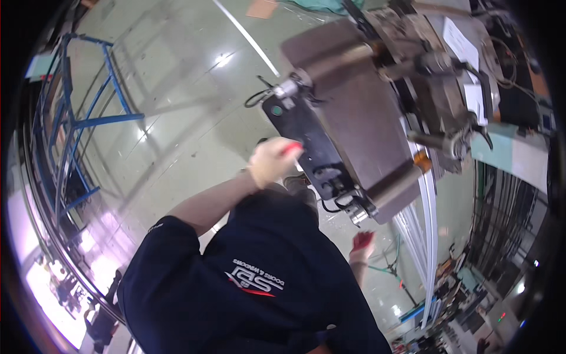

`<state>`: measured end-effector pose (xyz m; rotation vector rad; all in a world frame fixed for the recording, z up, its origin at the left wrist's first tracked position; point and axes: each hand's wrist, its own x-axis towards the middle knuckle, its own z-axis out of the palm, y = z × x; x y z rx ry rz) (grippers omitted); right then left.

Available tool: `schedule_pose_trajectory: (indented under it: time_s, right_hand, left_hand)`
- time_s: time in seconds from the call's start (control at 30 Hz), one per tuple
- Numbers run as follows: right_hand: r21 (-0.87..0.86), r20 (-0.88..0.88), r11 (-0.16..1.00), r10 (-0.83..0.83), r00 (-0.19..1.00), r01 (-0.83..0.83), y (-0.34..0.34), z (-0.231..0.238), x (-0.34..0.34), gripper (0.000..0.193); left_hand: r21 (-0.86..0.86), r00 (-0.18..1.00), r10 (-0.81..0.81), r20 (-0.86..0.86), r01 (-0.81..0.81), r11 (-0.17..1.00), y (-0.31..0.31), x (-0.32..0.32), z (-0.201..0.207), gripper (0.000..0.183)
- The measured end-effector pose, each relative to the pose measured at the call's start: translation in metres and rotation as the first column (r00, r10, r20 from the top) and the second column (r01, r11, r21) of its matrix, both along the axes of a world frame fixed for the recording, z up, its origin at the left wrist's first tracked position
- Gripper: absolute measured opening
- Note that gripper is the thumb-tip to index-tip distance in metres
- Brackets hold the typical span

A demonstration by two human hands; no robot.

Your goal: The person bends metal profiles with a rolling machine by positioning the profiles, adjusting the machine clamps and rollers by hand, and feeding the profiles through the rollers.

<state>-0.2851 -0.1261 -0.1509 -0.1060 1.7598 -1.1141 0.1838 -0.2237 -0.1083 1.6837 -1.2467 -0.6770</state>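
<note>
Where your left hand (272, 162), gloved in white with red at the fingers, reaches over the near edge of the black panel (302, 128), blur softens its outline, so I cannot tell whether its grip is apart or together, nor whether it touches the panel; your right hand (362, 245), gloved alike, hangs past the lower end of the machine (377, 109), apart from it and above the floor (188, 97), and I cannot tell how its grip stands either; the panel runs slantwise along the side of the machine facing you, with a green button (277, 110) toward its upper end and silver fittings (288, 89) at both ends; beyond it spreads the machine's broad grey-brown surface (368, 135), and farther right lie white paper sheets (460, 44) among metal parts; long white profiles (430, 230) run down the right side; the floor is pale, greenish and glossy, catching bright spots of light, and a white line (247, 38) crosses it toward the top, near a green cloth (318, 5); a blue metal frame (109, 120) stands well apart on your left, while dark, crowded racks (507, 197) fill the far right.
</note>
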Motion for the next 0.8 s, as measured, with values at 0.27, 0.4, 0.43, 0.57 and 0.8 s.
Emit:
schedule_pose_trajectory:
  time_s: [0.27, 0.4, 0.43, 0.57, 0.8]
  right_hand:
    - [0.396, 0.015, 0.57, 0.78, 0.626, -0.72, 0.099, -0.022, -0.016, 0.032]
    - [0.41, -0.208, 0.727, 0.663, 0.719, -0.551, 0.114, 0.015, 0.053, 0.03]
    - [0.41, -0.012, 0.86, 0.338, 0.941, -0.303, 0.093, 0.026, 0.062, 0.037]
    - [0.355, -0.181, 0.929, 0.182, 0.966, -0.109, 0.103, 0.071, 0.091, 0.036]
    - [0.506, -0.308, 0.766, 0.59, 0.747, -0.397, 0.194, 0.04, 0.103, 0.046]
  left_hand:
    - [0.213, 0.952, 0.29, -0.098, -0.264, 0.941, -0.071, 0.187, -0.134, 0.04]
    - [0.498, 0.778, 0.161, -0.607, 0.215, 0.84, -0.137, 0.167, -0.176, 0.049]
    - [0.515, 0.788, 0.076, -0.61, 0.322, 0.794, -0.136, 0.176, -0.198, 0.052]
    - [0.55, 0.629, 0.245, -0.738, 0.35, 0.758, -0.145, 0.158, -0.246, 0.028]
    - [0.544, 0.693, 0.267, -0.67, 0.214, 0.811, -0.154, 0.168, -0.258, 0.023]
